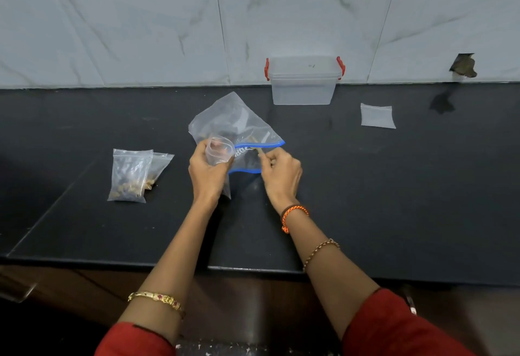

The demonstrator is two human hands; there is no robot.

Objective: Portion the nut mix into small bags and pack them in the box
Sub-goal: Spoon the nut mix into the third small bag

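A large clear zip bag [233, 119] with a blue seal strip lies on the black counter, its mouth open toward me, with nut mix inside. My left hand [206, 170] grips a small clear bag [218, 151], holding its mouth open beside the large bag's opening. My right hand [280, 171] pinches a few nuts at the large bag's mouth. Two filled small bags [130, 177] lie overlapping to the left. A clear plastic box [303, 82] with red latches stands by the wall, lid on.
One empty small zip bag [377, 116] lies flat at the right of the counter [394, 187]. The counter's front edge runs just below my forearms. A tiled wall rises behind the box, with a broken hole [464, 65] at the right.
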